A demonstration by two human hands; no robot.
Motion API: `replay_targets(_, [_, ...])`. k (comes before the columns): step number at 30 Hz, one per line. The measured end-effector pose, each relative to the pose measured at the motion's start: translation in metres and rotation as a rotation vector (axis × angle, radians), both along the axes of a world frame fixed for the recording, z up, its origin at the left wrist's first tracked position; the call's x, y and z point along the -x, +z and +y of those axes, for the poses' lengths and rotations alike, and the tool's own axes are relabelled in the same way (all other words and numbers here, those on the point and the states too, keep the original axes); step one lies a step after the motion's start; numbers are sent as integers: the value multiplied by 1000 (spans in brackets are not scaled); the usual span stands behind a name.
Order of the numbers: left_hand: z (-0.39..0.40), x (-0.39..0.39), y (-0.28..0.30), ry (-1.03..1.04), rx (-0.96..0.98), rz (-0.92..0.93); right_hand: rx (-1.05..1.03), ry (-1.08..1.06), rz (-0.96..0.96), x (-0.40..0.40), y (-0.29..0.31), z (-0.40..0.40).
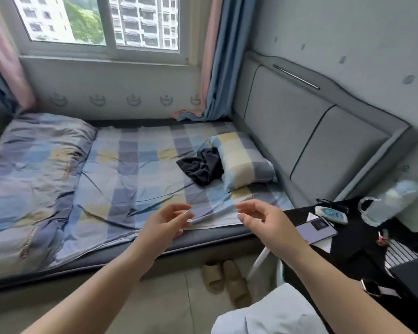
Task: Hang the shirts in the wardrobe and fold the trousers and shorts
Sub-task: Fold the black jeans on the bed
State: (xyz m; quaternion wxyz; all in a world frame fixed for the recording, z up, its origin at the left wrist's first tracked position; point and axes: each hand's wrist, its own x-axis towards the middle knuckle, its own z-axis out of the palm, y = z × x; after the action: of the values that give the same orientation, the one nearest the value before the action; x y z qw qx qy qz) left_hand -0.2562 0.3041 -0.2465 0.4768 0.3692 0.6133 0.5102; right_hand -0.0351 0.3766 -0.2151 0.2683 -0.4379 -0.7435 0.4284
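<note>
Dark garment (200, 166) crumpled, type unclear; bottle (393, 201) blurred.

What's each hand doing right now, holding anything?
Left hand: open, fingers loosely curled, holding nothing, above the bed edge.
Right hand: open, fingers relaxed, holding nothing; the dark garment lies untouched by the pillow.

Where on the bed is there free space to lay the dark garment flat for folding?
The widest bare patch is the checked sheet between the folded quilt and the dark garment, in front of both hands. It is crowded near the pillow, which touches the garment. The black side table carries a phone, a bottle and other small items.
</note>
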Motion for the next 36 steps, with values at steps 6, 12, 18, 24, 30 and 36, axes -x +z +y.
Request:
replay_targets(6, [33, 51, -26, 64, 68, 21, 31, 74, -60, 48, -27, 51])
replay_targets(12, [126, 125, -62, 52, 143, -23, 112, 10, -80, 110, -59, 145])
replay_targets(18, [249, 204, -98, 1, 227, -49, 215, -104, -115, 185, -104, 252])
replay_targets(24, [357, 258, -141, -38, 333, -54, 329, -199, -169, 223, -142, 341])
replay_targets(30, [449, 286, -204, -32, 440, -102, 379, -276, -243, 239, -193, 438])
replay_targets(36, [530, 290, -317, -55, 570, -23, 384, -291, -305, 252, -305, 533])
